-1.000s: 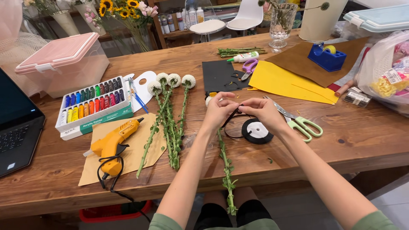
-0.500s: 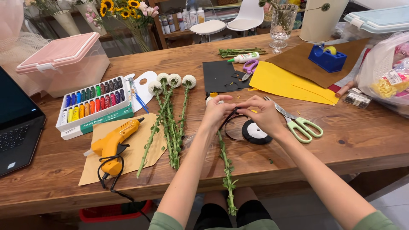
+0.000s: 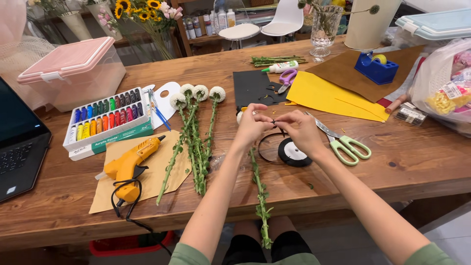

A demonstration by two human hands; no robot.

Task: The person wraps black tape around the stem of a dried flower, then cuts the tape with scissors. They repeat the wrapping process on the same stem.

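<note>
Left hand (image 3: 252,126) and right hand (image 3: 300,131) pinch black ribbon (image 3: 273,122) closed above a stem (image 3: 258,189); spool (image 3: 293,152) at five o'clock; loose grip could let the knot slip.

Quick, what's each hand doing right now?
Left hand: closed, pinching the black ribbon above the flower stem.
Right hand: closed, pinching the same ribbon.

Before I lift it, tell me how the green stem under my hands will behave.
The stem is long and thin with its lower end past the table edge, so it would likely sag. It probably weighs little. Its small leaves look delicate and may bend or tear.
</note>
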